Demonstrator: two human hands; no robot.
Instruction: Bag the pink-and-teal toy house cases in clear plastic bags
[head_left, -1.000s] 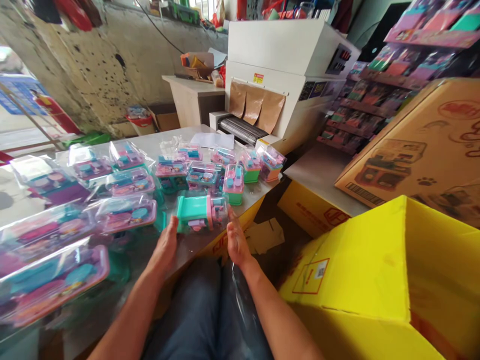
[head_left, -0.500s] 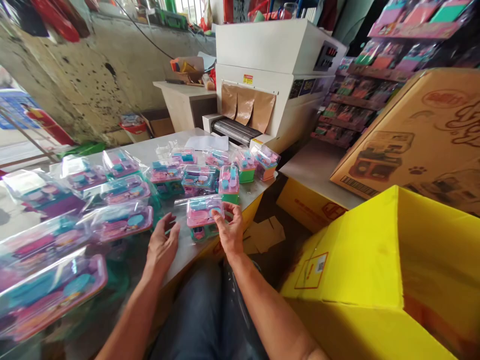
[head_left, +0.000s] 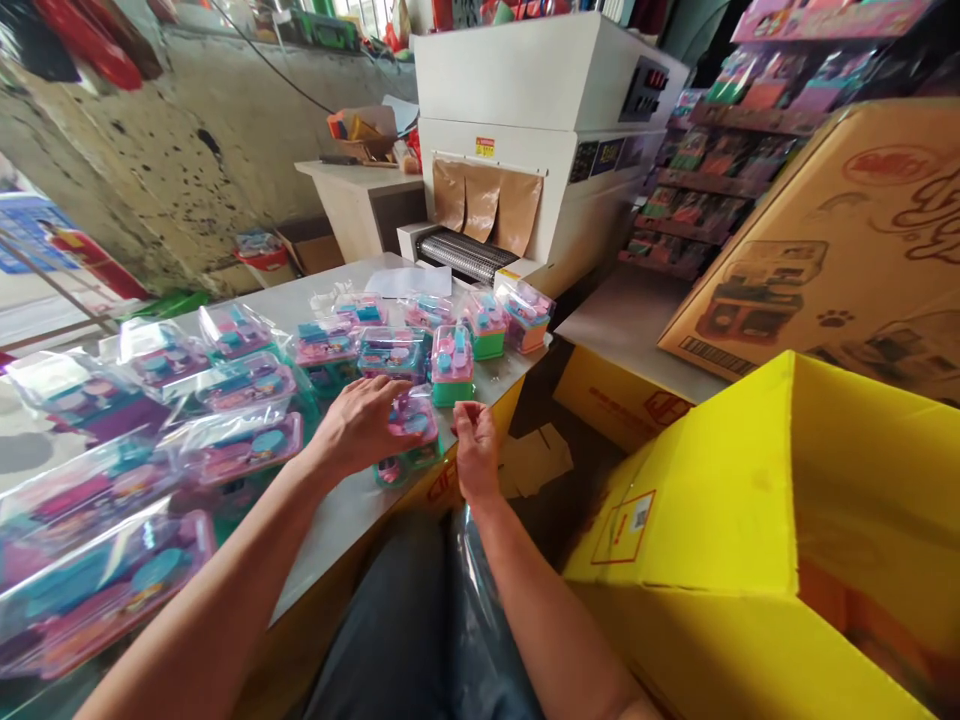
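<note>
A small pink-and-teal toy set (head_left: 420,422) in clear plastic sits near the table's front edge. My left hand (head_left: 361,425) reaches over it from the left, fingers across its top and thumb on the near side, closed on it. Part of the set is hidden under that hand. Just to its right, my right hand (head_left: 477,448) is closed with fingertips pinched together beside the set; whatever they hold, perhaps a bit of film, is too small to make out. Right behind stands a wrapped set with a green base (head_left: 453,370).
Several wrapped toy sets (head_left: 244,445) cover the table's left and back. A white machine (head_left: 510,90) with a mesh conveyor (head_left: 466,256) stands behind the table. To the right are an open yellow box (head_left: 697,500), a large printed carton (head_left: 825,250) and racked packages (head_left: 720,155).
My left hand has moved right and up onto the toy set. My right hand has let go of the set's right side and closed into a pinch beside it.
</note>
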